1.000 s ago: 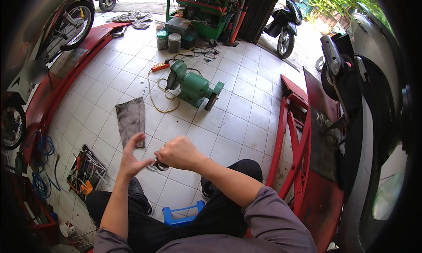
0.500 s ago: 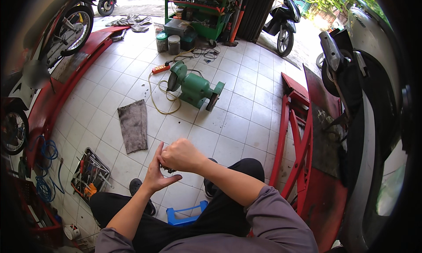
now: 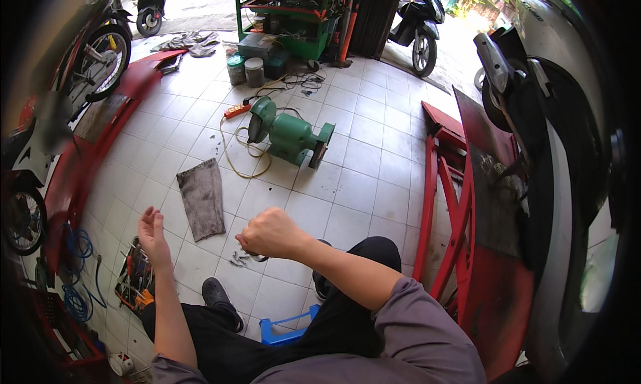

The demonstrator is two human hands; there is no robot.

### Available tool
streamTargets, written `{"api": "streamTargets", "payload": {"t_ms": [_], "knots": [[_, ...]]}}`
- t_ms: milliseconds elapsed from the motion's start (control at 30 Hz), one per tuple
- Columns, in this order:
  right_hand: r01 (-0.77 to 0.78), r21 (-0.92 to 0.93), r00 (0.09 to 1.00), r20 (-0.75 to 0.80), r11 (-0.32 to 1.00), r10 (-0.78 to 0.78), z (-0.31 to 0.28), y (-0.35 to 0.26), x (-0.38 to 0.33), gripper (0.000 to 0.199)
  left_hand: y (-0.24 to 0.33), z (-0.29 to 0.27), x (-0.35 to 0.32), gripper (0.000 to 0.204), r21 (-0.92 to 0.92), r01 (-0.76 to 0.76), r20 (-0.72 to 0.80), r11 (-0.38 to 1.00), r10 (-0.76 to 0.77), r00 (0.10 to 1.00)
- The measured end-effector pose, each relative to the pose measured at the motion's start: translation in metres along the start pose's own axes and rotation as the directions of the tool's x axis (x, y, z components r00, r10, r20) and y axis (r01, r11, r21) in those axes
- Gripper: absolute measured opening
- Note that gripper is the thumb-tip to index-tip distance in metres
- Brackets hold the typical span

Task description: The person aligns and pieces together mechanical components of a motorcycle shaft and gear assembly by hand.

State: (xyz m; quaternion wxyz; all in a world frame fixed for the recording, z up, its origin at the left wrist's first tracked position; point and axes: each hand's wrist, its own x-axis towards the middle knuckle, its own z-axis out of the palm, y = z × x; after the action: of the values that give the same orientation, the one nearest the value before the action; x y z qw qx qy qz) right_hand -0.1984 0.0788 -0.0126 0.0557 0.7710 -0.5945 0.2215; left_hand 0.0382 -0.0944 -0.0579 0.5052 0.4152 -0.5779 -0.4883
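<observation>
My right hand (image 3: 270, 234) is fisted over small metal bits (image 3: 239, 256) on the floor; can't tell if it's gripping any. Left hand (image 3: 152, 232) hangs open, empty. They look light, stiff and slippery, so I'd pinch by the edges.

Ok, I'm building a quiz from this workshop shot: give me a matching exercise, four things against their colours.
Things:
1. bench grinder
2. rag
3. small stool
4. ramp

Colours:
A. blue
B. red
C. green
D. grey

Pairs: 1-C, 2-D, 3-A, 4-B
</observation>
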Motion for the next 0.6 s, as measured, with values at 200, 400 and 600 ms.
{"api": "streamTargets", "payload": {"t_ms": [200,400,600], "knots": [[0.025,0.025,0.999,0.044,0.999,-0.026,0.007,-0.008,-0.005,0.039,0.057,0.056,-0.064,0.058,0.171,-0.485,0.725,0.857,0.224,0.651],[0.09,0.032,0.996,0.024,0.995,-0.091,0.013,-0.015,-0.009,0.03,0.057,0.075,-0.092,0.081,0.214,-0.34,0.789,0.916,0.043,0.613],[0.076,0.077,0.991,0.106,0.994,-0.084,0.011,-0.023,-0.003,0.032,0.05,0.065,-0.086,0.083,0.252,-0.336,0.783,0.908,0.013,0.621]]}}
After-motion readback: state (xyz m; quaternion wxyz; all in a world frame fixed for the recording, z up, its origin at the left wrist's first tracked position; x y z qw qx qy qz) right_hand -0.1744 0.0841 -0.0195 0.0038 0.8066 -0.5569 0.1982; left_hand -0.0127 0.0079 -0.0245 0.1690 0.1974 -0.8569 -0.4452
